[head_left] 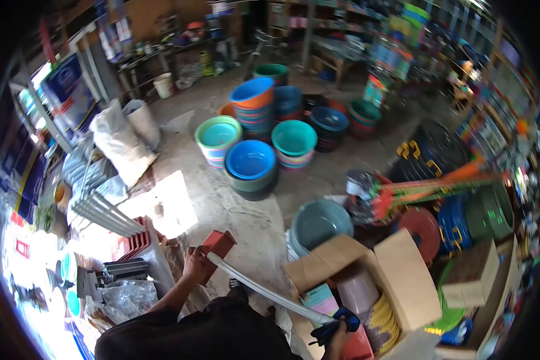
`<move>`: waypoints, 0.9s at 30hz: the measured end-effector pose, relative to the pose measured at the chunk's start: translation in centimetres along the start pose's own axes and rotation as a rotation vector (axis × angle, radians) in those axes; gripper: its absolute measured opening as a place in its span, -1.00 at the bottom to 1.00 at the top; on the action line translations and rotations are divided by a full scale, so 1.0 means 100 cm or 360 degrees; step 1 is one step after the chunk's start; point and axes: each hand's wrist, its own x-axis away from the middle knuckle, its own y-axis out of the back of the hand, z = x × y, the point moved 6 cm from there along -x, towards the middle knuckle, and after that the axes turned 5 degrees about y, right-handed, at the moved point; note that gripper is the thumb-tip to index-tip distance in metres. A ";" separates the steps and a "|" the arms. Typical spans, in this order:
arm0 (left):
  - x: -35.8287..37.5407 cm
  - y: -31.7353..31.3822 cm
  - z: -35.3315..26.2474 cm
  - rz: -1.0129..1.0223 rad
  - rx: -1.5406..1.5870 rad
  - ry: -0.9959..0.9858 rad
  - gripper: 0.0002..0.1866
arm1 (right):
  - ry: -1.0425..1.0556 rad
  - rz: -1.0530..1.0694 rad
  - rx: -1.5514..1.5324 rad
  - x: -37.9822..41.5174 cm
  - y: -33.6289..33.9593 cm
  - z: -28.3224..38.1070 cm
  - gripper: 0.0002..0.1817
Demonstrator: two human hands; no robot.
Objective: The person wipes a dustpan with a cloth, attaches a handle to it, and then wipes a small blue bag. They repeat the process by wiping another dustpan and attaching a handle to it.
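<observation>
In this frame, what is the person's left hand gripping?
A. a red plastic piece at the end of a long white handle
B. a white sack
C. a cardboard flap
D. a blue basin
A: the left hand is closed on the red plastic piece, from which the long white handle runs down to the right hand by the cardboard box.

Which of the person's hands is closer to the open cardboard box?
The right hand. It sits beside the cardboard box, gripping the handle end of a long pale pole. The left hand is farther off, across the floor, holding a red block.
</observation>
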 end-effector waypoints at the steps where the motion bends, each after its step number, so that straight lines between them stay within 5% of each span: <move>1: -0.010 -0.001 0.028 -0.0038 0.0045 0.0043 -0.44 | -0.0059 0.0105 -0.0002 0.000 -0.032 0.003 -0.74; 6: -0.063 0.033 0.108 -0.0075 0.0174 0.0289 -0.49 | -0.0109 0.0338 0.0122 0.003 -0.213 0.032 -0.72; 10: -0.118 0.026 0.177 0.0154 0.0459 0.0410 -0.64 | 0.0098 0.0277 0.0289 -0.038 -0.279 0.001 -0.63; 12: -0.133 0.014 0.212 0.0179 0.1461 0.1014 -0.61 | -0.0043 0.0064 0.0218 -0.045 -0.320 0.002 -0.59; 13: -0.143 0.020 0.216 0.0114 0.1616 0.1062 -0.54 | -0.0038 0.0077 0.0127 -0.040 -0.348 0.009 -0.57; 17: -0.176 0.027 0.247 -0.0190 0.1407 0.1202 -0.60 | -0.0335 0.0253 0.0308 -0.055 -0.441 -0.002 -0.58; 20: -0.203 0.045 0.254 -0.0433 0.1471 0.1272 -0.66 | -0.0058 0.0577 0.0050 -0.096 -0.503 -0.036 -0.50; 23: -0.231 0.024 0.287 -0.0406 0.1682 0.1388 -0.68 | 0.0073 0.0554 0.0583 -0.122 -0.583 -0.047 -0.45; 25: -0.269 0.032 0.286 -0.0458 0.1615 0.1425 -0.66 | -0.0384 0.0787 0.0445 -0.157 -0.642 -0.090 -0.37; 27: -0.307 0.037 0.301 -0.0606 0.1551 0.1451 -0.65 | -0.0381 0.0742 0.0439 -0.196 -0.711 -0.134 -0.44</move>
